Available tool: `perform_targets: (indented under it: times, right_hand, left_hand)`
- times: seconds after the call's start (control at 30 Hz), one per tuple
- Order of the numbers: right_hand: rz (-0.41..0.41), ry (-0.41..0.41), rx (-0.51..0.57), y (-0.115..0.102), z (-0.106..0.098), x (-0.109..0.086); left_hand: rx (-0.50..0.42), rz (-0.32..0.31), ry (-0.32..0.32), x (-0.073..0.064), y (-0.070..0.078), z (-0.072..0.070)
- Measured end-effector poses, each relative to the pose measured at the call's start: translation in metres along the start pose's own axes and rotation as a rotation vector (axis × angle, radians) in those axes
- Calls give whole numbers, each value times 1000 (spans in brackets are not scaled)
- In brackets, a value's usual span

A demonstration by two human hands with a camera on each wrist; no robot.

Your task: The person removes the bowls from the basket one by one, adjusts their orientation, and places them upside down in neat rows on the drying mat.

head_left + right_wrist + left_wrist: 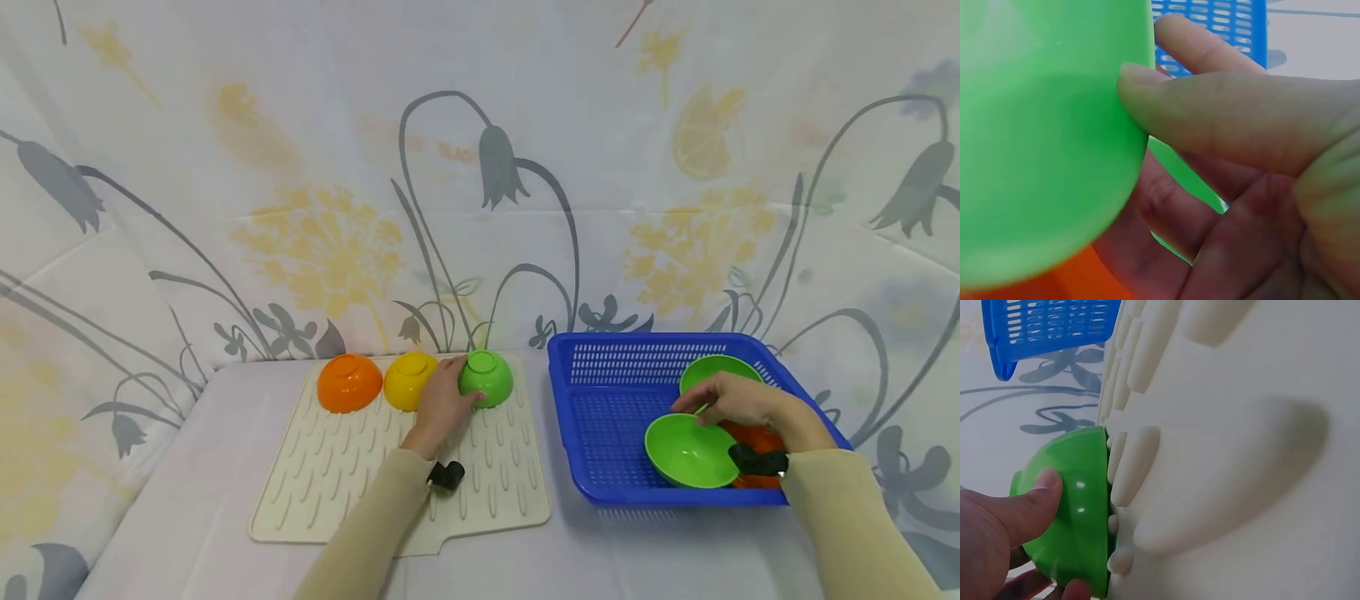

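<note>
An upside-down green bowl (487, 382) stands at the back right of a cream drying mat (397, 467). My left hand (444, 402) grips this bowl, thumb on its near side and fingers round the other, and the left wrist view has its rim down against the mat's ridges. Over the blue basket (600, 487), my right hand (735, 402) pinches the rim of a second green bowl (688, 454), whose hollow faces up. In the right wrist view the thumb (1210, 112) lies inside that rim with fingers behind it.
An orange bowl (349, 385) and a yellow bowl (405, 383) stand upside down on the mat, left of my left hand. Inside the basket are another green bowl (712, 367) and something orange (757, 437) under my right hand. A flower-printed cloth (465, 208) hangs behind.
</note>
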State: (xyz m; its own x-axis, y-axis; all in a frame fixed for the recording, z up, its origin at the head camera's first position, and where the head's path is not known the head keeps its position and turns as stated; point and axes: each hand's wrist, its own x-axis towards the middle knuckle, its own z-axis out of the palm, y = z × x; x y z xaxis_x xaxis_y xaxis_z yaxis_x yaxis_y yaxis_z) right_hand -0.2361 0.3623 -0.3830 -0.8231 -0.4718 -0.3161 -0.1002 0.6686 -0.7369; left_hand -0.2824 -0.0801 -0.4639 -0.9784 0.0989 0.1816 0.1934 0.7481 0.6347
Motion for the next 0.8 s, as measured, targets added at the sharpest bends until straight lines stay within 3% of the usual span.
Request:
perform_targets:
  times: [0.33, 0.57, 0.8]
  right_hand:
    - [103, 202, -23, -10, -2, -3]
    - [153, 350, -54, -19, -3, -8]
    - [132, 391, -137, -36, 0, -11]
  left_hand:
    - [21, 7, -13, -2, 1, -4]
    - [-147, -5, -2, -6, 0, -12]
    - [-236, 30, 8, -13, 0, -31]
